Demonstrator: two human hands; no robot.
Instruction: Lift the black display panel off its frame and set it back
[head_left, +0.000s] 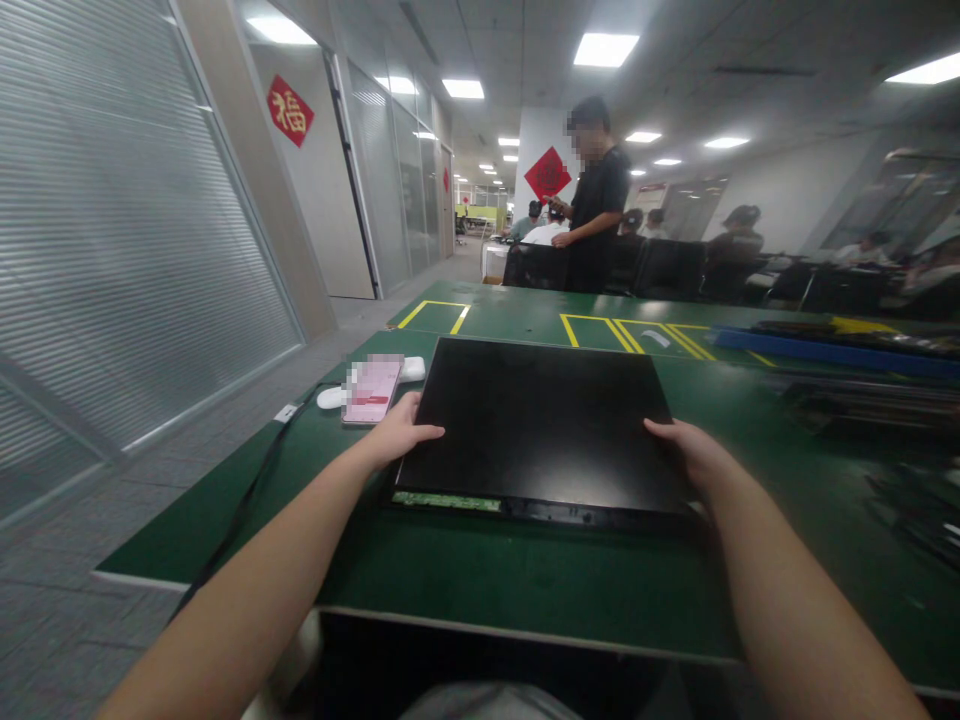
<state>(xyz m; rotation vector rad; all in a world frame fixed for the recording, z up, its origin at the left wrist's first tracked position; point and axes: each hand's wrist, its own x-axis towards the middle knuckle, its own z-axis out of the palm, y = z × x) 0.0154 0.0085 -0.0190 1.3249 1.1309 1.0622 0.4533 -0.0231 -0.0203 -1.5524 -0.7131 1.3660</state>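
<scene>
Hands lay on either side of a flat black panel (544,425) that rested face-down on the green table (525,590), close to its near edge and roughly midway along it. The left hand (397,435) gripped the panel's left edge toward the near corner, thumb stretched out over the top surface and fingers curled down beside the rim; how far they wrapped under I could not tell. The right hand (686,450) sat on the opposite edge, palm down and fingers laid flat along the side, thumb hidden from where I stood. Both forearms reached in from the near edge, bare to the elbow.

Along the panel's near edge ran a narrow strip of green circuit board (446,500), exposed at the left end, with darker fittings beside it.

Just beside the left hand, toward the table's left edge, lay a phone (371,390) with a pinkish screen, touching or nearly touching a small white device (411,369). A second white object (330,398) sat on the phone's other side, and a black cable (255,490) trailed from there over the left edge toward the floor.

Yellow tape outlines (600,330) marked rectangles along the far side of the table. At the far right corner sat a long blue tray (825,352) and stacks of dark flat parts (862,395).

Beyond the far edge a person in a black shirt (596,215) stood, hands raised at chest height, and others sat at desks behind.
</scene>
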